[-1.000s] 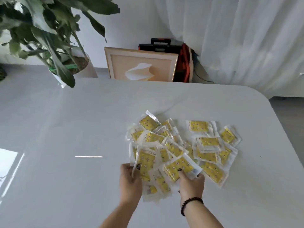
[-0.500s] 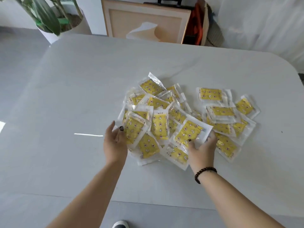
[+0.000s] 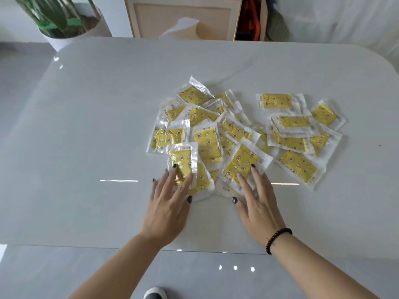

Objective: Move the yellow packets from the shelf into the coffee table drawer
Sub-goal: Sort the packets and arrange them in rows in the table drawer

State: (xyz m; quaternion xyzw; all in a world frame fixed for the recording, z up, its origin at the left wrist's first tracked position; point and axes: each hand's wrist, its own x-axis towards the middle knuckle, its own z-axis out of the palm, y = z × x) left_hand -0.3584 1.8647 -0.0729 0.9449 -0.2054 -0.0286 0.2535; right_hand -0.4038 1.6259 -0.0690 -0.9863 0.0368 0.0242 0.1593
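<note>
Packets (image 3: 208, 145): yellow centres printed with small brown-and-white star and moon figures, sealed in clear silvery-white borders. Table (image 3: 97, 126) under them was seen as glossy pale grey-white. Nails on left hand (image 3: 166, 210) and right hand (image 3: 259, 203) were painted dark, near black. Dark brown bead bracelet (image 3: 278, 238) was noted on the right wrist. Beyond the table's far edge: green-leaved plant (image 3: 56, 16) in white pot (image 3: 71, 37), light wood frame (image 3: 183, 16) with white shape, orange item (image 3: 250, 20).
</note>
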